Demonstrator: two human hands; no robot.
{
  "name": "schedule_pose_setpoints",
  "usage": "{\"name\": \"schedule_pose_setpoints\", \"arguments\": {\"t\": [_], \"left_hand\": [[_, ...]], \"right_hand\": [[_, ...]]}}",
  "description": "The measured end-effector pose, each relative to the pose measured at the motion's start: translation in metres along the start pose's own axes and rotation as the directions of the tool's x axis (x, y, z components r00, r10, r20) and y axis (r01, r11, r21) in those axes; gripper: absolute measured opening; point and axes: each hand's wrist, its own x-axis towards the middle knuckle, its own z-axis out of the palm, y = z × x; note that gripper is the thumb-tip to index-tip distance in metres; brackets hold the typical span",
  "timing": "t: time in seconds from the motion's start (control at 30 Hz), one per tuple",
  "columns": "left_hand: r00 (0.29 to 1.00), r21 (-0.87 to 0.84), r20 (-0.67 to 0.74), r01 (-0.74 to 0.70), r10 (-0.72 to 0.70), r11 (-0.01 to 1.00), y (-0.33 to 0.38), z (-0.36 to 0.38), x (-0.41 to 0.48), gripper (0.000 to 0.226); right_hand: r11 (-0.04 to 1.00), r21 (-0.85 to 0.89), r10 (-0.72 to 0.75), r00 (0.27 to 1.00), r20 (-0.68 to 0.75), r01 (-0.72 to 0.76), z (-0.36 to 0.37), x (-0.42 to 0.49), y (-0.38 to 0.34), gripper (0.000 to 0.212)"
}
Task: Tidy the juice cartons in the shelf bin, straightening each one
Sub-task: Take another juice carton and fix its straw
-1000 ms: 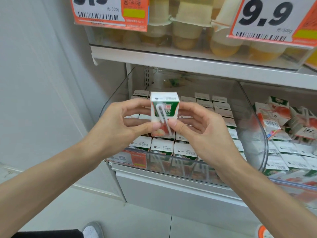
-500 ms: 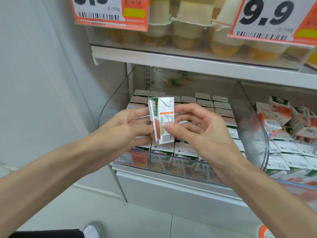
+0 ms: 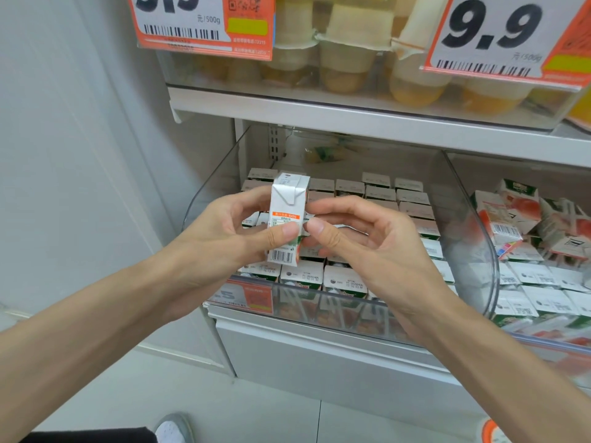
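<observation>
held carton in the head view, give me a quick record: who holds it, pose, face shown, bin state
held carton: upright above the bin, barcode side toward camera
left hand: grips it, thumb on the front
right hand: pinches its right edge
shelf bin: clear plastic
bin cartons: standing in rows
right bin cartons: jumbled, several tipped

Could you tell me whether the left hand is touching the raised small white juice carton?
Touching. In the head view the left hand pinches the small white juice carton, thumb on its printed face, fingers behind.
</observation>
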Motion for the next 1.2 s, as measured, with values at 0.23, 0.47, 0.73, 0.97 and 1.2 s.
{"name": "schedule_pose_setpoints", "arguments": {"t": [0.23, 0.47, 0.73, 0.97, 1.2], "left_hand": [[0.993, 0.126, -0.098, -0.051, 0.064, 0.991, -0.002, -0.001, 0.001, 0.058], [0.941, 0.327, -0.131, -0.256, 0.312, 0.91, -0.005, -0.003, 0.005, 0.049], [0.941, 0.295, -0.128, -0.266, 0.314, 0.918, -0.007, -0.003, 0.005, 0.054], [0.931, 0.296, -0.17, -0.264, 0.323, 0.918, -0.006, -0.001, 0.005, 0.057], [0.922, 0.341, -0.26, -0.192, 0.288, 0.92, -0.014, 0.008, 0.005, 0.061]], "right_hand": [[0.998, -0.048, 0.033, 0.999, -0.006, -0.033, 0.002, 0.0, 0.001, 0.014], [0.999, -0.036, 0.015, 0.999, 0.028, -0.014, 0.001, -0.003, -0.001, 0.02], [1.0, -0.026, 0.0, 1.0, 0.021, 0.001, -0.002, -0.003, -0.001, 0.019], [0.997, -0.064, -0.039, 0.994, 0.106, 0.046, -0.001, -0.001, 0.002, 0.044], [0.98, -0.161, -0.107, 0.991, 0.082, 0.12, 0.007, 0.0, 0.008, 0.053]]}}
